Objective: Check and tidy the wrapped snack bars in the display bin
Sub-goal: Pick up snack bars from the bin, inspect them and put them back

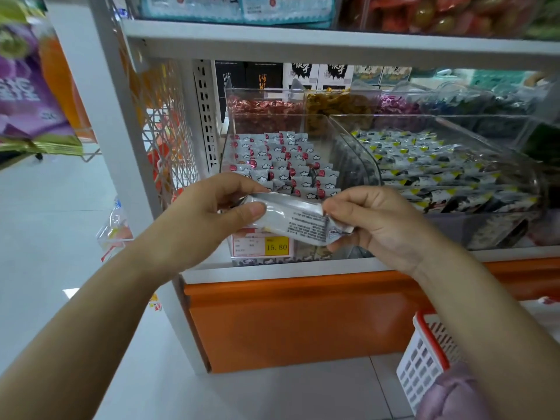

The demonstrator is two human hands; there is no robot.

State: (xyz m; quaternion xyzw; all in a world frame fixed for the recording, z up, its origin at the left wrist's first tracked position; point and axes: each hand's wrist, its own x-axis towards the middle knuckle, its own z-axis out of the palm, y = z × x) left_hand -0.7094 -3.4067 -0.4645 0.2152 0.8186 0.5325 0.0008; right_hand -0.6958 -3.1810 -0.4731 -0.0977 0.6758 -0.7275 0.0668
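A silver wrapped snack bar is held level in front of the shelf, its printed back side facing me. My left hand grips its left end with thumb on top. My right hand pinches its right end. Behind the bar stands a clear display bin filled with rows of several grey-and-red wrapped snack bars. A price tag reading 15.80 sits on the bin's front.
A second clear bin to the right holds yellow-and-black wrapped bars. Candy bins stand behind. A shelf board hangs above. A red-and-white basket sits on the floor at the lower right, beside the orange shelf base.
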